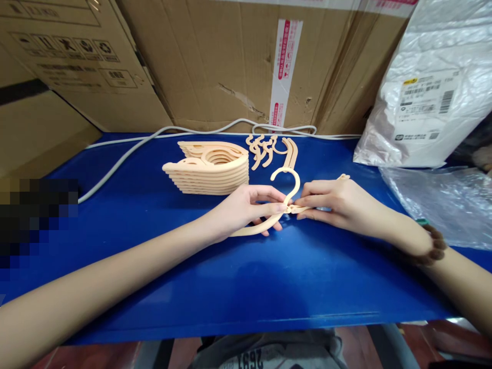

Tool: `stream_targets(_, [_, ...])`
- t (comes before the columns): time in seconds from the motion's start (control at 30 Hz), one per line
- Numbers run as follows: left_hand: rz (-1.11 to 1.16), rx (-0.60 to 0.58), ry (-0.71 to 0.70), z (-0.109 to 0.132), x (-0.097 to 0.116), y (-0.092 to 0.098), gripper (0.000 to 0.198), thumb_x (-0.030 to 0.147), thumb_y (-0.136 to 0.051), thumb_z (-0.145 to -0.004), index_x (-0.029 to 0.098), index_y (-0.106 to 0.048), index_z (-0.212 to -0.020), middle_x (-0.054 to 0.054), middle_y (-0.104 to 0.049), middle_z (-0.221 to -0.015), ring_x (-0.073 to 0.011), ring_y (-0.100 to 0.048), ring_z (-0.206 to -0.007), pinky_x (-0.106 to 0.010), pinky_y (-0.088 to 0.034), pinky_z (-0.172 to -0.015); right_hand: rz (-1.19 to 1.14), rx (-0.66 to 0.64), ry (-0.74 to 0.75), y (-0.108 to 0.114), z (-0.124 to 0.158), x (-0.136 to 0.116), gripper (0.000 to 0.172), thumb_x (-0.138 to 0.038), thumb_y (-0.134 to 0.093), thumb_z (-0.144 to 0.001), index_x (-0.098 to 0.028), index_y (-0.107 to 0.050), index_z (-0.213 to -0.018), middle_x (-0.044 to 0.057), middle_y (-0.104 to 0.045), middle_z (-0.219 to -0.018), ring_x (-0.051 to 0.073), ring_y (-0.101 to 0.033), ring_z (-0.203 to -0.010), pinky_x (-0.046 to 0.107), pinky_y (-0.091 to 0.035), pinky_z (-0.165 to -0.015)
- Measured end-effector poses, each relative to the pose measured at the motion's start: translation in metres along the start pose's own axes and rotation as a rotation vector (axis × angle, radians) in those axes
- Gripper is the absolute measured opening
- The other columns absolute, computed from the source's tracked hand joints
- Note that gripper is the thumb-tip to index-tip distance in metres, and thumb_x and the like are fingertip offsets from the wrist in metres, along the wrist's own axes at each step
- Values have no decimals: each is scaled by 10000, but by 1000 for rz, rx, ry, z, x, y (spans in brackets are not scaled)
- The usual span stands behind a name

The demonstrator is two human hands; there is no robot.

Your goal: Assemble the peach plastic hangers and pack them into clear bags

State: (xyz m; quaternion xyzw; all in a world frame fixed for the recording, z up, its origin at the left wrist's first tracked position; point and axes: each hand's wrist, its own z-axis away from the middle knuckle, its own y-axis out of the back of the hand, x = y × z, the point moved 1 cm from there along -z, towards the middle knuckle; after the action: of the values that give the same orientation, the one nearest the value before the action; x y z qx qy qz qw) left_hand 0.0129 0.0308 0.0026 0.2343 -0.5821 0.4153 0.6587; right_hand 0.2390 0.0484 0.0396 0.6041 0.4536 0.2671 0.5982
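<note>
My left hand (246, 207) and my right hand (336, 202) meet over the blue table top (249, 277), both pinched on a peach plastic folding hanger (286, 192). Its hook curls up between my hands. The left hand grips the left arm of the hanger, which lies curved under my fingers. The right hand closes on the right arm, whose tip pokes out behind my knuckles. A stack of folded peach hangers (209, 169) stands just behind my left hand. Loose peach hooks and arms (271, 148) lie behind the held hanger.
Large cardboard boxes (230, 56) wall off the back of the table. A white cable (126, 156) runs along the back edge. A grey plastic mailing bag (426, 87) and a clear plastic bag (442, 205) sit at the right. A beaded bracelet (434, 246) circles my right wrist.
</note>
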Motion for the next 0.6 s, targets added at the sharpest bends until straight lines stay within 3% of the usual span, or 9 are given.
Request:
stream_targets(0.23, [-14,-24,30,0,2,1,138,213,-693,-858,147,-680,-978,-14,-698,-794,-133,-709,-677,-166,-553,-517,-6,29,54,-7,-3,1,262,-341,-519,-988,-204,-716,-1096,58,-681,-970,180,-589,-861,308,-404,-753])
stream_targets(0.6, [-24,-46,69,0,4,3,132,205,-703,-831,135,-660,-935,-39,-717,-832,-137,-707,-662,-177,-551,-510,-310,141,32,-14,-3,1,174,-326,-692,-880,-178,-738,-959,19,-725,-918,108,-660,-819,205,-461,-717])
